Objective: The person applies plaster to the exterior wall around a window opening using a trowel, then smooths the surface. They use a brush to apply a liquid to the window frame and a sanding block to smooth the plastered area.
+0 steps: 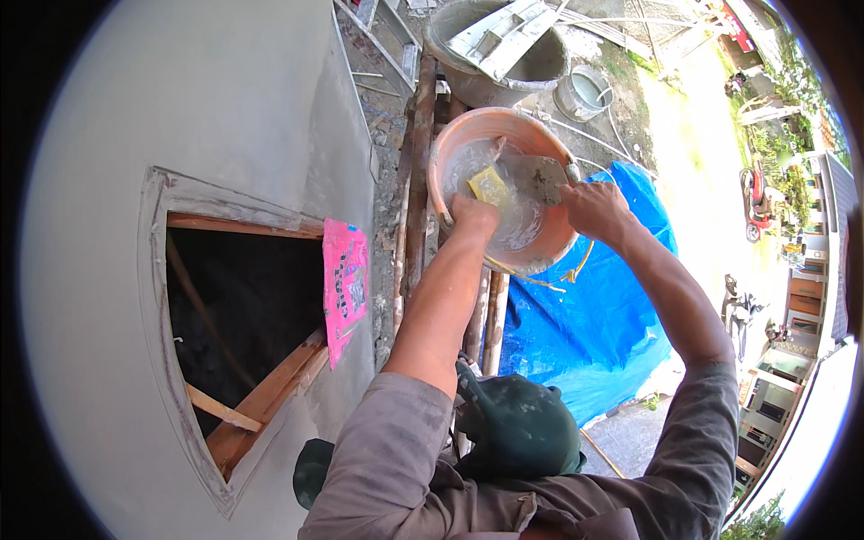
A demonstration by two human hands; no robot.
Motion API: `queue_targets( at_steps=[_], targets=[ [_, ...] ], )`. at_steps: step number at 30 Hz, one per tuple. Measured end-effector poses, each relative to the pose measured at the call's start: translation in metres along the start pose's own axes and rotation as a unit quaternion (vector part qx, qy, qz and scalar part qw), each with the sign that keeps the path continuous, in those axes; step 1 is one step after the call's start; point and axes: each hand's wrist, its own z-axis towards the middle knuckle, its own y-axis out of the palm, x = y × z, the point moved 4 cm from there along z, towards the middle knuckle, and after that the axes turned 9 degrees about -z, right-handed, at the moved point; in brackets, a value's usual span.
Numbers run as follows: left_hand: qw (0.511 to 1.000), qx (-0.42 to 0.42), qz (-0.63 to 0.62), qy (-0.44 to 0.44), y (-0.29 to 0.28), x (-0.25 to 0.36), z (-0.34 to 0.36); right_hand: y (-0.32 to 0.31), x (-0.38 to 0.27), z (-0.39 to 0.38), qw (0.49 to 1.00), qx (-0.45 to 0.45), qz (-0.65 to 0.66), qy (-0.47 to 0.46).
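An orange bucket (pixel 504 114) with cloudy grey water inside stands in front of me, its walls smeared with cement. My left hand (pixel 474 219) reaches over its near left rim, closed on a yellow sponge (pixel 489 186) at the water; the fingertips are hidden. At the right rim, my right hand (pixel 597 209) is a fist. From it a flat, cement-smeared trowel (pixel 538 180) extends into the bucket beside the sponge; its handle is hidden in the fist.
A grey plastered wall (pixel 261 99) with a dark opening (pixel 243 315) and a pink bag (pixel 346 292) is at left. Wooden poles (pixel 420 171) run beneath the bucket. Beyond are a large tub (pixel 468 85) and a small pail (pixel 583 94). A blue tarp (pixel 585 315) lies below right.
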Motion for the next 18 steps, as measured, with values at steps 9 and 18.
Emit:
queue_targets(
  at_steps=[9, 18],
  targets=[
    [0.888, 0.374, -0.235, 0.130, -0.085, 0.005, -0.091, -0.014, 0.025, -0.036, 0.995, 0.032, -0.001, -0.094],
    [0.675, 0.267, -0.652, 0.219, 0.017, -0.101, -0.266, 0.028, 0.041, -0.096, 0.853, 0.166, 0.481, 0.116]
  ],
)
